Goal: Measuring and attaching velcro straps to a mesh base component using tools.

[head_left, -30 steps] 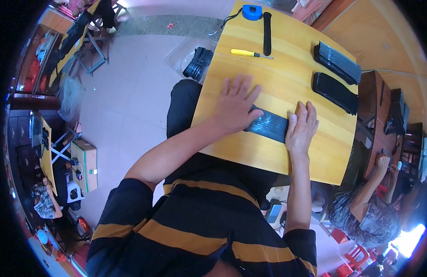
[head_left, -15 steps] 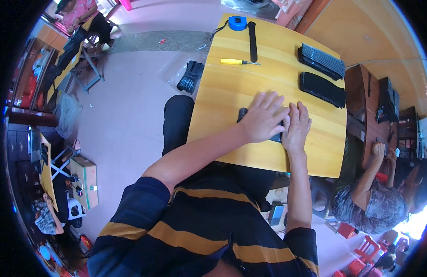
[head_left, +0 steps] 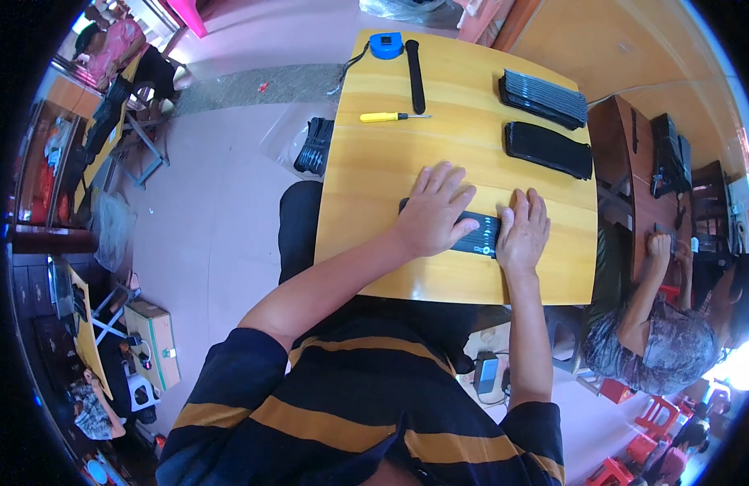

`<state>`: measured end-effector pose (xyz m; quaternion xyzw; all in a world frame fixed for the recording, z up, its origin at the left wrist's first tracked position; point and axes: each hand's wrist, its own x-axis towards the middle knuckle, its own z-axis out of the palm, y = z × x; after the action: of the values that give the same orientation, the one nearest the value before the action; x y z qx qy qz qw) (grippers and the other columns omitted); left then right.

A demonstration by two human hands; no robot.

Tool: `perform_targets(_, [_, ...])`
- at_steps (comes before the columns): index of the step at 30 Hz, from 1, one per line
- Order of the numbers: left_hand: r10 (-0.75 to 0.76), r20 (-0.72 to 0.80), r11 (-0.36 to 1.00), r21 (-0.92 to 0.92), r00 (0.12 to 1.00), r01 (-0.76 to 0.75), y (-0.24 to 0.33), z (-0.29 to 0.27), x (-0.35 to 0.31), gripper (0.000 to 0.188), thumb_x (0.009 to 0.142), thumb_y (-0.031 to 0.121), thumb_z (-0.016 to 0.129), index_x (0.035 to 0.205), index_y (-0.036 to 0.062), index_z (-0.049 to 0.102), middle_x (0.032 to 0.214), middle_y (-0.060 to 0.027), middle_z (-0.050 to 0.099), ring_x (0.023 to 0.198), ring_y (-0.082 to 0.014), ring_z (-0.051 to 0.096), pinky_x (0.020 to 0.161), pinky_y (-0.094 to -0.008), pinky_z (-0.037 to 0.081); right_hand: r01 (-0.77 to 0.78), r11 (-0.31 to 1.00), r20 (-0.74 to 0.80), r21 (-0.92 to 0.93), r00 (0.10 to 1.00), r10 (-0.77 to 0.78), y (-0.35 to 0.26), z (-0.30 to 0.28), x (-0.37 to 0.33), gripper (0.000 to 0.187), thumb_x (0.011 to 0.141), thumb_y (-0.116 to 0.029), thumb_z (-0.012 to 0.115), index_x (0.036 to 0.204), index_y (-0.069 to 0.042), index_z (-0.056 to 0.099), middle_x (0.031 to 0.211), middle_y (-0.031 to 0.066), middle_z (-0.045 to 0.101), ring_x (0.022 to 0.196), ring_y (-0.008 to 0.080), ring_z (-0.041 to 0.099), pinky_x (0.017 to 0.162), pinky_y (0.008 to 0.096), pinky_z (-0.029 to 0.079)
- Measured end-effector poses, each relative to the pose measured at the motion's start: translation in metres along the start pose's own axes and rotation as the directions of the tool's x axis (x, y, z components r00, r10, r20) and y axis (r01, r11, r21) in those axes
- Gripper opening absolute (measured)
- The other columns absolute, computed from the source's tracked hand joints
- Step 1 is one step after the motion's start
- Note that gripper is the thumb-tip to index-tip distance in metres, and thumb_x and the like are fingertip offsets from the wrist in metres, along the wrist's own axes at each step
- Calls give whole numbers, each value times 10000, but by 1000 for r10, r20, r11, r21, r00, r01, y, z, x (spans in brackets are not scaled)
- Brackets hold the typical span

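Lying splayed, the left hand (head_left: 439, 212) is partly covering, and the flattened right hand (head_left: 523, 236) is bordering, a black bundle (head_left: 483, 240) on the table (head_left: 370, 178); neither is visibly gripping. Smoothing seems underway, probably calling next for aligned edges.

A flat, narrow, oblong black bundle (head_left: 478, 233) lay on the near half of the yellow wooden worktop (head_left: 366, 178), right of its middle. Its long side ran from left to right, the right end slanting slightly closer to the wearer. Fine lines ran lengthwise along its upper face, like strips set side by side, and glossy highlights with small pale marks showed toward the right end. The left hand (head_left: 436, 215), palm down, hid much of the left part; only a dark corner peeked out beyond it. The right hand (head_left: 523, 240) rested against the right end, its thumb beside the edge. The bundle looked straight and neatly aligned where it showed.
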<state>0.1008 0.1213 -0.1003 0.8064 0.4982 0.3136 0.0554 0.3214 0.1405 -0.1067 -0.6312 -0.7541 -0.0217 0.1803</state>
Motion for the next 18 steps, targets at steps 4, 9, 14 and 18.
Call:
perform_targets(4, [15,46,1000,-15,999,-14,3,-5,1,589,885,437,719,1320,53,617,1445,-216,506,1417,-435,386,1173,-591,282,-12,1000,32,-19,999,12,-2,-5,0,504,1045,-383,513,1439,-69,531,1531,209,460,1424,414,414,1138,625,328])
perform_targets(9, [34,89,999,32,995,-37,7,-4,-1,612,871,435,728,1347,69,612,1466,-212,497,1430,-431,388,1178,-595,297,-32,996,0,86,999,32,-30,-15,3,510,1037,-375,528,1448,-72,520,1523,216,461,1433,428,402,1151,635,317])
perform_targets(14, [19,151,999,35,988,-25,4,0,2,630,860,447,733,1372,104,609,1504,-198,474,1453,-421,373,1186,-590,295,12,982,-13,188,1000,-10,-35,4,2,516,1033,-364,544,1451,-64,513,1532,233,442,1460,446,363,1178,643,273])
perform_targets(18, [-34,152,999,23,988,31,-3,-4,-3,637,867,462,723,1384,111,602,1519,-190,462,1466,-421,360,1196,-599,276,7,986,20,168,1000,-10,-34,10,2,522,1030,-379,552,1443,-61,527,1552,239,424,1474,445,345,1194,632,251])
